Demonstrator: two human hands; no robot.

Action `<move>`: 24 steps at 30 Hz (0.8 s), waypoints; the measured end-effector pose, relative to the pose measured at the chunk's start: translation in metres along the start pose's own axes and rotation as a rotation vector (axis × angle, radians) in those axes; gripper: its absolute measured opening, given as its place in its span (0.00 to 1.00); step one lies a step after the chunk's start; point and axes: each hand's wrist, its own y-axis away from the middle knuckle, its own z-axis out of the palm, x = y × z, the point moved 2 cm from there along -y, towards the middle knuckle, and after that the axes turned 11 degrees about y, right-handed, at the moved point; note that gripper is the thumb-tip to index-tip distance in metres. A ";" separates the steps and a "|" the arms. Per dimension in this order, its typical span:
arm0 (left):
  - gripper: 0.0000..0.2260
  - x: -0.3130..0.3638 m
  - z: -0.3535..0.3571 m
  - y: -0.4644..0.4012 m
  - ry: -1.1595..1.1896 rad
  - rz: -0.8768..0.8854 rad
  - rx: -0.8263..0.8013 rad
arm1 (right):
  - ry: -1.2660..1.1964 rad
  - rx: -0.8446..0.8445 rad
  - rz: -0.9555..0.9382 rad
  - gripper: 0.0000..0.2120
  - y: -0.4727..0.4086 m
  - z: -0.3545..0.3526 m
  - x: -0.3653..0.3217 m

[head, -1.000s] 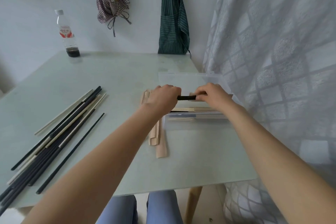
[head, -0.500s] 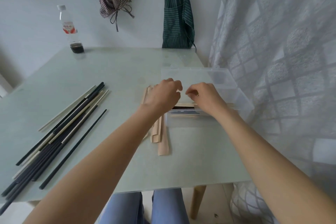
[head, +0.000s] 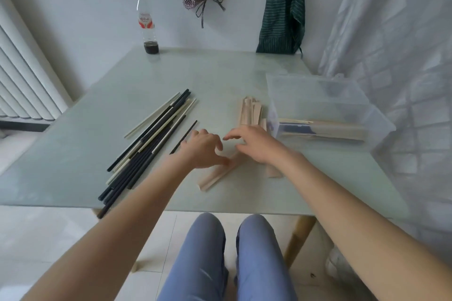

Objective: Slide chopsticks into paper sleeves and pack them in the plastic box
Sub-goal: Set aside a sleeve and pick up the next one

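Head view is giving me both hands over the pale green surface (head: 220,76), and I am reading them as released: the left hand (head: 204,150) is hovering with fingers spread, its thumb lying on or just above a paper sleeve (head: 215,176) that is lying at a slant, while the right hand (head: 256,145) is reaching with loose fingers and gripping nothing. The loose chopsticks (head: 151,144) are lying in a fan to the left, the spare sleeves (head: 250,111) are stacked just beside the plastic box (head: 325,95), and sleeved pairs are already resting inside it. I am judging the risks as these: the thin sleeve could be crumpling or skating on the smooth top if pressed carelessly, and the lone black stick (head: 183,137) near the left hand could be getting knocked toward the edge. Around it, a nearly empty bottle (head: 148,24) is standing at the far side, aprons are hanging on the wall, a radiator is showing at left and a curtain at right.
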 end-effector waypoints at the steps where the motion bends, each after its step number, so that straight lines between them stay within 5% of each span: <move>1: 0.25 -0.001 0.005 0.005 -0.022 -0.010 -0.026 | -0.030 0.020 0.002 0.21 0.001 0.004 -0.003; 7: 0.17 -0.015 0.010 0.017 0.057 -0.010 0.073 | -0.015 -0.023 -0.042 0.17 0.010 0.021 -0.014; 11: 0.06 -0.023 -0.011 0.022 0.400 0.049 0.203 | 0.108 0.053 -0.070 0.09 0.008 0.020 -0.023; 16: 0.11 -0.042 -0.046 0.029 0.610 0.066 0.397 | -0.095 0.148 -0.004 0.06 -0.003 0.010 -0.039; 19: 0.10 -0.063 -0.055 0.024 0.525 -0.047 0.593 | -0.138 0.189 0.104 0.10 -0.015 0.007 -0.041; 24: 0.11 -0.061 -0.035 0.008 0.191 -0.183 0.320 | -0.368 0.221 0.261 0.17 -0.026 0.010 -0.034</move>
